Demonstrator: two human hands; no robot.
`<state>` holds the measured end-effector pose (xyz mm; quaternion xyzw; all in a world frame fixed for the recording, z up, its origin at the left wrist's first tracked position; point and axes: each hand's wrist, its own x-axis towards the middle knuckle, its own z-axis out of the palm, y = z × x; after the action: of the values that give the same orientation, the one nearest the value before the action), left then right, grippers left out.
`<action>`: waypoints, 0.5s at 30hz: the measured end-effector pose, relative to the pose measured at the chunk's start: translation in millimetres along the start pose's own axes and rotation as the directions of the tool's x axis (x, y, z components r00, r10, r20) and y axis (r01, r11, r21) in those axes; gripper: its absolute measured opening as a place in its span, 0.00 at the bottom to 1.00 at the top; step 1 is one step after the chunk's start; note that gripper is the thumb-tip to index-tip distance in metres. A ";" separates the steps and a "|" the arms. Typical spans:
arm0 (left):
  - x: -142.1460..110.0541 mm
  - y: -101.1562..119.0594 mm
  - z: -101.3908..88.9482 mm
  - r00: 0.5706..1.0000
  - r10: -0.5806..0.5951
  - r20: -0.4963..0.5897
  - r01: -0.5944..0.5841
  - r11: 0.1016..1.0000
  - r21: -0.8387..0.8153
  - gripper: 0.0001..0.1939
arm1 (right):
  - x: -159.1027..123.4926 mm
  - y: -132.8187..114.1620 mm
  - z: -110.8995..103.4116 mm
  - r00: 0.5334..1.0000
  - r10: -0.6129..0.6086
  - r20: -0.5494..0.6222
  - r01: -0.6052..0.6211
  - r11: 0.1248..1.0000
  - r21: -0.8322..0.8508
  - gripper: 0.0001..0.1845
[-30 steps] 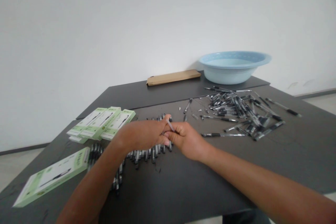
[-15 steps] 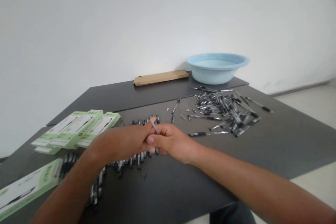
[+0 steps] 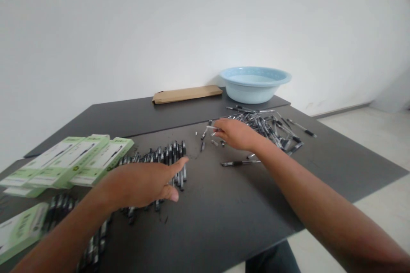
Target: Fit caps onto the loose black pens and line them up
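Note:
My left hand (image 3: 144, 183) hovers over a row of black pens (image 3: 174, 151) laid side by side. Its thumb and index finger are spread, and nothing shows between them. Farther off, my right hand (image 3: 235, 133) is closed at the near side of a loose heap of pens and pen parts (image 3: 264, 126). A thin, whitish translucent tube (image 3: 211, 127) sticks out to the left from its fingertips. Small pen parts (image 3: 214, 142) lie just below those fingers. One separate pen (image 3: 238, 163) rests nearer to me.
Green-and-white pen boxes (image 3: 99, 160) are stacked at the left, with another box (image 3: 24, 230) nearer and more pens (image 3: 59, 211) beside it. A light blue basin (image 3: 253, 89) and a flat brown cardboard piece (image 3: 187, 94) stand at the back of the dark table (image 3: 198, 230).
My hands, together before, have come apart. The right has moved away and to the right with the translucent tube; the left has shifted left and opened. The view has turned slightly right.

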<state>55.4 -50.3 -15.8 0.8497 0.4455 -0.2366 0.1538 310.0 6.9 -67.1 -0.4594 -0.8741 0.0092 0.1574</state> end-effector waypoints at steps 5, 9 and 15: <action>3.3 4.9 2.9 0.999 0.017 0.041 -0.020 0.998 0.058 0.38 | 4.4 7.2 26.5 0.966 0.008 0.260 0.020 0.995 -0.101 0.08; 4.5 4.5 5.2 0.998 0.030 0.052 -0.032 0.999 0.042 0.37 | 1.0 -1.0 24.8 0.990 -0.012 0.141 0.031 0.991 -0.130 0.12; 7.2 10.4 8.6 0.998 0.032 0.058 -0.037 0.996 0.084 0.35 | -0.5 -1.9 26.0 0.984 -0.034 0.176 0.057 0.990 -0.126 0.09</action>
<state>65.3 -55.2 -26.4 0.8558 0.4158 -0.2767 0.1342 301.5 8.7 -91.6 -0.4460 -0.8935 -0.0116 0.0503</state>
